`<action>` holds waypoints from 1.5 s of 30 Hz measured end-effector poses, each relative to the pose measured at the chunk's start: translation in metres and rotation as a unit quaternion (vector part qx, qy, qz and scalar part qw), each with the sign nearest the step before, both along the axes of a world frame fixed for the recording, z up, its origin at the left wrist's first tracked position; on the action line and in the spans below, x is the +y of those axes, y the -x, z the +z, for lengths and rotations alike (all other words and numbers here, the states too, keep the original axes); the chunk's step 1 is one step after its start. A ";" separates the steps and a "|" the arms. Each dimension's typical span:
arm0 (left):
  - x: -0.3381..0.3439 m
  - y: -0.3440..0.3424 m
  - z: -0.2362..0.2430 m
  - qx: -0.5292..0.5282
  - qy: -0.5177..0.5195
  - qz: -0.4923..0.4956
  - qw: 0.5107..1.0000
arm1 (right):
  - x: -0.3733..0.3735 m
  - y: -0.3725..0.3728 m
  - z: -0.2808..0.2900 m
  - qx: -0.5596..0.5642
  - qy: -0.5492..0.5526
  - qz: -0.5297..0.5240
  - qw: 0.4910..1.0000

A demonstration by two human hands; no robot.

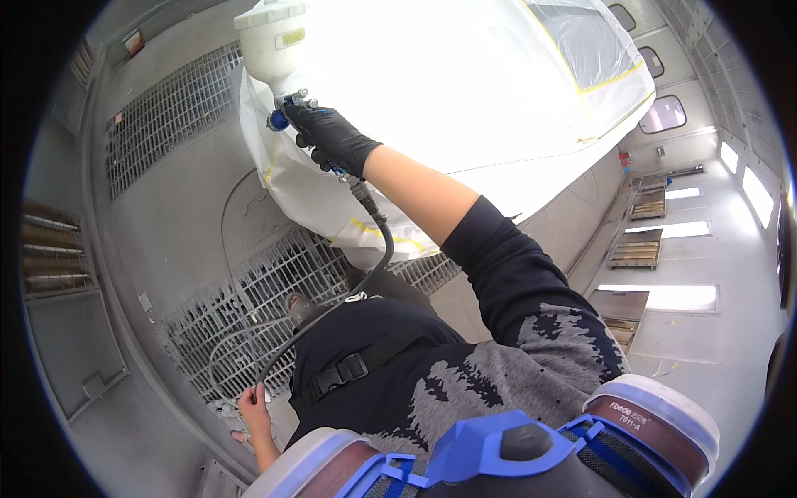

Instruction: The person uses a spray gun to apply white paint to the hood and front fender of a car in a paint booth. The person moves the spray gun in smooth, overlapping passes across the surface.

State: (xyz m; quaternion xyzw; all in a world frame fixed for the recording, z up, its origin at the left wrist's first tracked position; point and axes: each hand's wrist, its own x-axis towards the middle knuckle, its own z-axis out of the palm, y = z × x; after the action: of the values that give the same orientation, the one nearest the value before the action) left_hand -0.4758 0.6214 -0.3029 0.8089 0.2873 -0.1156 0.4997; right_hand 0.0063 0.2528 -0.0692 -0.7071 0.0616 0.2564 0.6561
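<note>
Near the top, the right hand [330, 139] clamps a white-cupped, blue-knobbed spray gun [276, 62]. The left hand [257, 412] pinches its hose [390, 244] above floor grating [309, 264]

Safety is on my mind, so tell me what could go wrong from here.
The left hand is bare, unlike the gloved right hand holding the spray gun, so stray spray might reach skin. The black hose passes in front of the white covering's lower edge in this view; it could brush it. A thin line on the floor might be a trip hazard.
</note>
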 end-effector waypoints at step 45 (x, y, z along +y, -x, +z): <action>-0.264 -0.125 0.110 -0.001 0.141 -0.078 0.987 | -0.460 0.025 0.047 -0.121 0.175 -0.314 0.925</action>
State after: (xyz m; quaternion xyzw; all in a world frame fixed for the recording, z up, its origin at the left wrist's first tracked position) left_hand -0.3509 0.3578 -0.1932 0.7502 0.2033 -0.1932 0.5988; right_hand -0.0186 -0.2068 -0.0218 -0.7805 0.2447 -0.0648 0.5716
